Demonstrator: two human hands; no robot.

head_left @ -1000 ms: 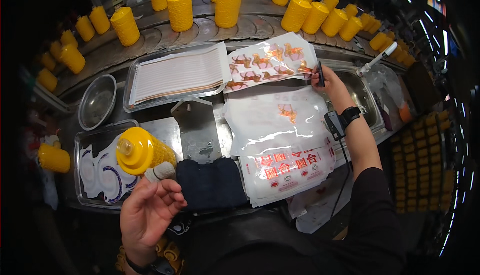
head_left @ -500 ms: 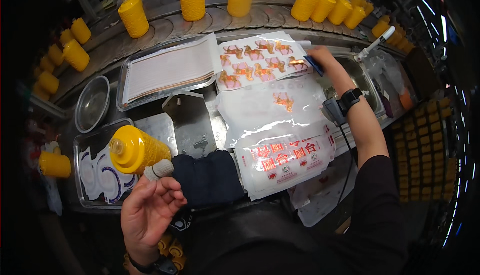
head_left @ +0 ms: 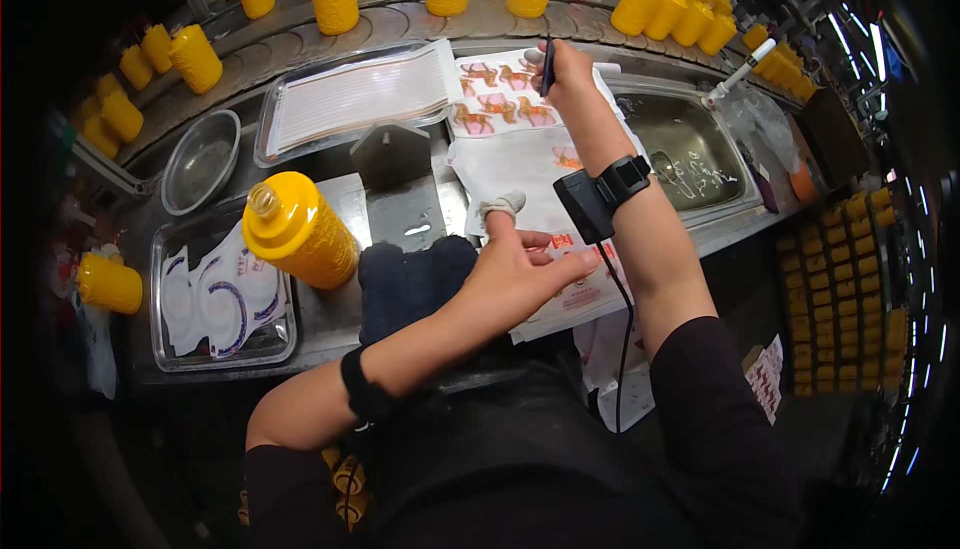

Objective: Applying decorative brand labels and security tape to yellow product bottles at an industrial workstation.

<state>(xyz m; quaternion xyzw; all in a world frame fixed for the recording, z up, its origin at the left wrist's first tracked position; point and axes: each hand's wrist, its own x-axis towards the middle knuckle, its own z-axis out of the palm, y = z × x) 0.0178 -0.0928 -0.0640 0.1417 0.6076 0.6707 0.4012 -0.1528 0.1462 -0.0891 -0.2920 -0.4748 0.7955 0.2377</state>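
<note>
My left hand hovers over the stacked decal sheets, fingers apart, holding nothing. One of its fingers wears a whitish finger cot. Higher up, my right hand grips a thin dark blue scraper beside the sheet of brown-and-pink horse decals. A white sheet below it bears one orange horse decal, partly covered by my right forearm. Sheets with red printing lie nearest me, half hidden by my left hand. A yellow textured bottle stands untouched left of a dark folded cloth.
A metal tray of striped strips lies behind, beside a round metal bowl. Another tray holds blue-patterned decals. To the right is a water-filled sink with a white faucet. Yellow bottles line the conveyor at the back.
My left hand has moved from beside the yellow bottle rightward over the sheets. My right hand has shifted left across the horse decals, still gripping the scraper. The view has shifted slightly.
</note>
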